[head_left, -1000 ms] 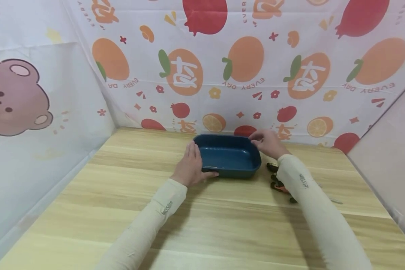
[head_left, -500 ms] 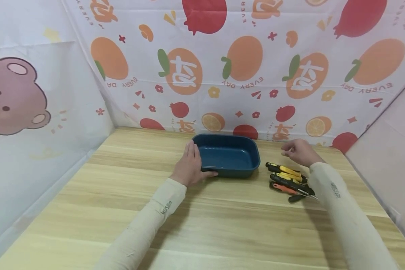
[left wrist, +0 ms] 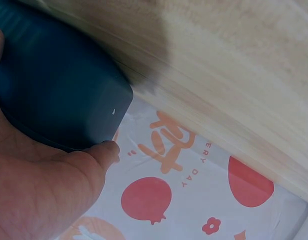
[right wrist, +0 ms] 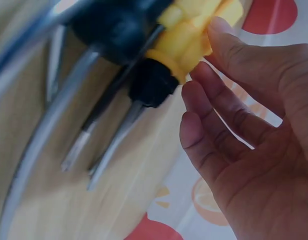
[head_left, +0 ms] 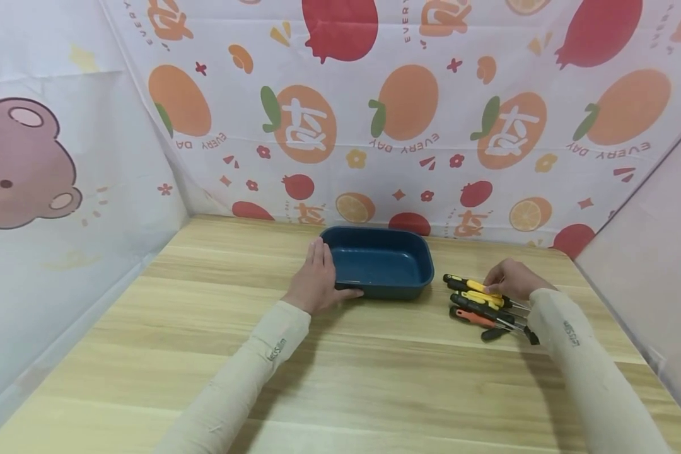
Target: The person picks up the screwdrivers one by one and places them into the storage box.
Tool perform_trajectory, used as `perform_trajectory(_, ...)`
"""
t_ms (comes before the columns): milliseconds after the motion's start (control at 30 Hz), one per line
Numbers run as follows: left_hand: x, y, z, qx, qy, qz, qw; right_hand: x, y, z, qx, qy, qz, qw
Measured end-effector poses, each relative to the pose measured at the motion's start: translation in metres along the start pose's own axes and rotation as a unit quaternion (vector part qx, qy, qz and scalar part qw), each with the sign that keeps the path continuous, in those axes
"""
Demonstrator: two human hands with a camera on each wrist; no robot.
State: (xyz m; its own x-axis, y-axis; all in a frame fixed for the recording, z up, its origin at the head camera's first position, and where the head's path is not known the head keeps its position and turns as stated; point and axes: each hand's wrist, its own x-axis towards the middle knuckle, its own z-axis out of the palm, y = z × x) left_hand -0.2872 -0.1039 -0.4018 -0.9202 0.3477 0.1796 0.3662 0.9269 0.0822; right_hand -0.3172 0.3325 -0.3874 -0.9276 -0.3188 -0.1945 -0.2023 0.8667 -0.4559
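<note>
A dark blue rectangular bin (head_left: 383,291) stands near the back of the table. My left hand (head_left: 314,277) lies against its left end, fingers straight along the side and thumb stretched along the front wall. In the left wrist view the fingertips reach the rim of the bin (left wrist: 59,85). To the right, my right hand (head_left: 515,279) pinches the yellow-and-black handle of a screwdriver (head_left: 473,287) at the back of a pile. Close up, the thumb lies on the yellow handle (right wrist: 186,35), the other fingers loosely bent beside it; the forefinger is mostly hidden.
Several more screwdrivers lie against each other, among them one with an orange handle (head_left: 472,316) and one with a black handle (head_left: 496,333). Their metal shafts point right, under the right sleeve. A fruit-print cloth (head_left: 352,126) hangs behind the wooden table (head_left: 374,391).
My right hand has left the bin's far right corner, moved right, then come down onto the screwdrivers. The left hand stays at the bin.
</note>
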Motion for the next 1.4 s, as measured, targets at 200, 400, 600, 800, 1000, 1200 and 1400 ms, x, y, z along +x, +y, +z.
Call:
perform_trajectory(200, 0.0, -0.001, 0.0, -0.003, -0.007, -0.005, 1.0, 0.001, 0.004, 0.004, 0.005, 0.003, -0.006, 1.0)
perform_trajectory(400, 0.001, -0.001, 0.0, -0.005, -0.02, -0.011, 0.9997, 0.001, 0.007, 0.005, 0.011, 0.002, -0.012, 0.9999)
perform_trajectory(600, 0.001, -0.001, 0.0, -0.006, -0.024, -0.014, 0.9996, 0.001, 0.003, 0.003, -0.004, 0.02, -0.018, 0.9996)
perform_trajectory(800, 0.001, -0.001, 0.0, -0.004, -0.029, -0.014, 0.9995, 0.006, -0.011, -0.004, 0.004, 0.066, -0.038, 0.9971)
perform_trajectory(1000, 0.001, -0.001, 0.001, -0.004, -0.032, -0.02, 0.9993, 0.016, -0.046, -0.009, 0.002, 0.1, -0.049, 0.9937)
perform_trajectory(1200, 0.0, 0.0, 0.002, -0.009, -0.034, -0.017, 0.9992, 0.034, -0.093, -0.006, 0.011, 0.118, -0.091, 0.9887)
perform_trajectory(1400, -0.001, 0.0, 0.002, -0.011, -0.03, -0.021, 0.9993, 0.049, -0.144, 0.001, 0.011, 0.1, -0.108, 0.9891)
